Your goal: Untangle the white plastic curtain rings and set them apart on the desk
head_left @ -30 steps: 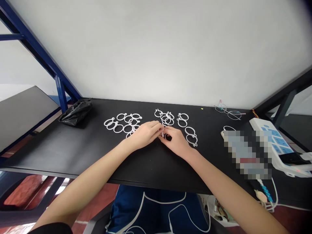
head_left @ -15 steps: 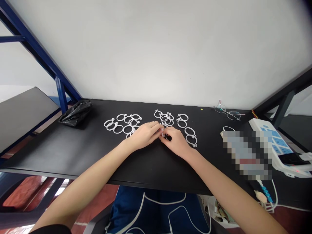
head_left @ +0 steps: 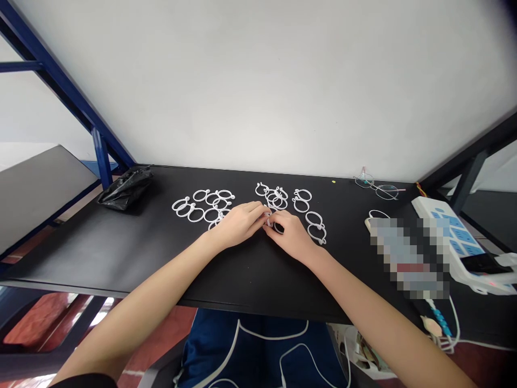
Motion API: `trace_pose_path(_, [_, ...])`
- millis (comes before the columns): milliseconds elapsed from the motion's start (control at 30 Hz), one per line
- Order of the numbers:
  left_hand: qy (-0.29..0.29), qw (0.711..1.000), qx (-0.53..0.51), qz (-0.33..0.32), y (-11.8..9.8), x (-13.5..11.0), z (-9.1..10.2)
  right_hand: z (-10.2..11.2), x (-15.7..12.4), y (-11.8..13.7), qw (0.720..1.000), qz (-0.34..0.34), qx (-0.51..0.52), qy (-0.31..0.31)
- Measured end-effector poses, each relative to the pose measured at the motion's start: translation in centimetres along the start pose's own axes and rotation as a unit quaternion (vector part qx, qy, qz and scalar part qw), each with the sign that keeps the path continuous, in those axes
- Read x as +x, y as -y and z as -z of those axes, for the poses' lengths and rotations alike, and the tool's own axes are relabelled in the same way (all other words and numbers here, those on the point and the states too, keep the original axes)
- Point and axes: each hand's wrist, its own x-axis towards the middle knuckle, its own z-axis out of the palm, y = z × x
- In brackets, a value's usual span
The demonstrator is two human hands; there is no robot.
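Observation:
Over the middle of the black desk, my left hand and my right hand meet fingertip to fingertip. Both are closed on a white curtain ring, mostly hidden by the fingers. Beside my left hand, several white curtain rings with small eyelets lie in a loose, partly overlapping cluster. Another group of rings is just beyond my fingertips. To the right of my right hand, a pair of rings rests on the desk.
A crumpled black plastic bag sits at the far left. On the right are eyeglasses, a blurred-out phone-like object with a cable, and a white power strip. A white wall rises behind the desk.
My fingers shift slightly at the held ring, which sits a little differently between them. Both hands stay in the same place and the loose rings lie as before.

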Motion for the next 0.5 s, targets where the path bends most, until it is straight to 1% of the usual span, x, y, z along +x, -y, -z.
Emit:
trace_pose_path(267, [0.009, 1.000, 0.004, -0.001, 0.00, -0.01, -0.10, 0.05, 0.05, 0.20, 1.000, 0.003, -0.002, 0.004])
trace_pose_path(500, [0.027, 1.000, -0.013, 0.004, -0.02, -0.02, -0.16, 0.04, 0.05, 0.37, 1.000, 0.004, -0.007, 0.004])
